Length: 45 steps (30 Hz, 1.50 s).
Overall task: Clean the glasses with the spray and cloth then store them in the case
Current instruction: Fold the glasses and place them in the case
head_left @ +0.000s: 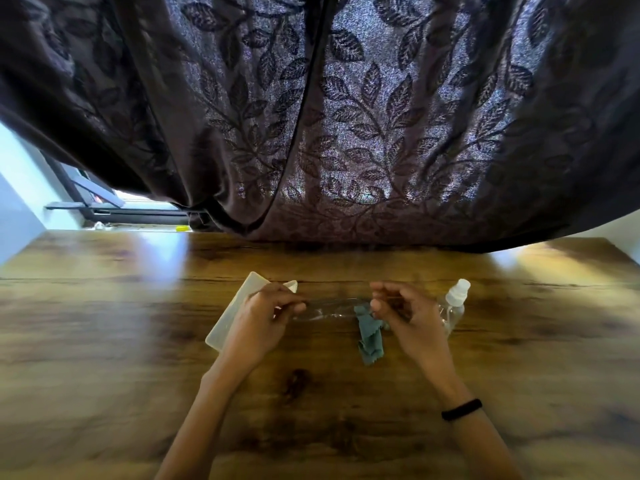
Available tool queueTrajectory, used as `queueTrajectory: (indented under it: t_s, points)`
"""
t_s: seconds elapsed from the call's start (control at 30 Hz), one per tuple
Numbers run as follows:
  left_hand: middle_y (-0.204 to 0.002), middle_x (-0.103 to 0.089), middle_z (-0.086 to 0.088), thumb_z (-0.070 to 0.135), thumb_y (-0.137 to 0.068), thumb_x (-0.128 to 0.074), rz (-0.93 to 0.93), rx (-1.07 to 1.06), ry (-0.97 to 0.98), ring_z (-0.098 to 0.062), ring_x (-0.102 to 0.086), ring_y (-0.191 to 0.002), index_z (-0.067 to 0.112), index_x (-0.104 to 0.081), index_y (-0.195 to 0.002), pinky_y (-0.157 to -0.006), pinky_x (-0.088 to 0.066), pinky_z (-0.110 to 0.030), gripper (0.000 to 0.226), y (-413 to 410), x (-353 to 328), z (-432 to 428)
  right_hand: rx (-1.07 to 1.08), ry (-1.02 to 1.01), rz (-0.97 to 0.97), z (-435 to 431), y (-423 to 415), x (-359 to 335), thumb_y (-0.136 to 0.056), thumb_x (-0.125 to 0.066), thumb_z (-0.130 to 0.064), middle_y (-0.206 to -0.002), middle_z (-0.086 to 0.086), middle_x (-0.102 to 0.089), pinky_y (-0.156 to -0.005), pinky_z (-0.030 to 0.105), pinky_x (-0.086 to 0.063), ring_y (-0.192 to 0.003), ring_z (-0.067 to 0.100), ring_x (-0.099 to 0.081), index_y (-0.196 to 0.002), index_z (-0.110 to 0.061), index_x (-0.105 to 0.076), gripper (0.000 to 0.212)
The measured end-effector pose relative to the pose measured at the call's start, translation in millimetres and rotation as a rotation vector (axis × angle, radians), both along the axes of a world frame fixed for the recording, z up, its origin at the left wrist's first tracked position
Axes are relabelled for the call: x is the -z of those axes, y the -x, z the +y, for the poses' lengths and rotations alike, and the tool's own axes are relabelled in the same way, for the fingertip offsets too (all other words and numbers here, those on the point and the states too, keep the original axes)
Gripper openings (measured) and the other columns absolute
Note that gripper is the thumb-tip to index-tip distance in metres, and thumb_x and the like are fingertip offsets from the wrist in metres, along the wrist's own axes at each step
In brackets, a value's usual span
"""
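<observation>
A pair of clear-framed glasses (330, 308) is held just above the wooden table (104, 323), between both hands. My left hand (266, 320) pinches the left end of the frame. My right hand (401, 313) pinches the right end. A small teal cloth (370, 337) lies crumpled on the table below the right lens, partly under my right hand. The translucent white case (235, 306) lies open behind my left hand, which hides part of it. A clear spray bottle (455, 303) with a white cap lies beside my right hand.
A dark leaf-patterned curtain (346, 116) hangs over the table's far edge. A window frame (104, 209) shows at the far left. I wear a black band (462, 409) on my right wrist.
</observation>
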<state>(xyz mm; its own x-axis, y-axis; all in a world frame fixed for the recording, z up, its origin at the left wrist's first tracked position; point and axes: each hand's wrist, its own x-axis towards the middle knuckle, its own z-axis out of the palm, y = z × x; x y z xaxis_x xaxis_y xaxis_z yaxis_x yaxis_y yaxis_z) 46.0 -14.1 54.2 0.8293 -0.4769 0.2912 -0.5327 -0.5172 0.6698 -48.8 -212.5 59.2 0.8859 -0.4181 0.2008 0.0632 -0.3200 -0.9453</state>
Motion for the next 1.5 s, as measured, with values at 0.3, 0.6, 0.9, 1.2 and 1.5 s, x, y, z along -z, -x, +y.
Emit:
queueTrajectory:
  t_s: [0.3,0.6,0.9,1.2,1.5]
  points:
    - [-0.060,-0.068,0.018,0.012,-0.080,-0.065,0.351,-0.106,0.218,-0.005,-0.065,-0.066,0.035,-0.068,-0.078,-0.071,-0.052,-0.023,0.023,-7,14,45,-0.291,-0.390,0.039,18,-54,-14,-0.079,-0.061,0.003,-0.092,0.007,-0.070,-0.070,0.017,-0.053,-0.084,0.008,-0.067,-0.096,-0.012,-0.066,0.023]
    - [-0.052,-0.067,0.002,0.009,-0.077,-0.071,0.497,-0.334,0.401,-0.017,-0.054,-0.052,0.027,-0.074,-0.064,-0.049,-0.048,-0.019,0.022,-21,21,72,-0.410,-0.232,0.107,54,-128,-12,-0.079,-0.064,0.002,-0.080,0.007,-0.067,-0.059,0.014,-0.052,-0.064,0.004,-0.063,-0.095,-0.004,-0.067,0.017]
    - [-0.057,-0.065,0.005,0.022,-0.088,-0.059,0.423,-0.258,0.200,-0.006,-0.054,-0.052,0.020,-0.071,-0.073,-0.053,-0.045,-0.021,0.020,-19,34,71,-0.431,-0.097,0.260,56,-156,11,-0.081,-0.065,-0.003,-0.075,0.001,-0.066,-0.053,0.016,-0.046,-0.059,0.001,-0.059,-0.095,-0.001,-0.065,0.014]
    - [-0.094,-0.066,0.001,0.021,-0.092,-0.050,0.352,-0.169,0.032,-0.008,-0.059,-0.077,0.013,-0.066,-0.107,-0.067,-0.049,-0.020,0.023,-9,36,69,-0.383,-0.008,0.294,54,-158,28,-0.082,-0.066,-0.008,-0.073,0.000,-0.064,-0.042,0.011,-0.040,-0.049,-0.004,-0.055,-0.091,-0.001,-0.066,0.011]
    - [-0.129,-0.055,-0.002,0.034,-0.085,-0.059,0.275,-0.095,-0.195,-0.015,-0.055,-0.112,0.015,-0.055,-0.123,-0.090,-0.050,-0.029,0.043,4,33,60,-0.368,0.115,0.311,50,-150,36,-0.081,-0.067,-0.011,-0.070,0.001,-0.060,-0.044,0.008,-0.038,-0.050,-0.005,-0.054,-0.090,-0.002,-0.067,0.012]
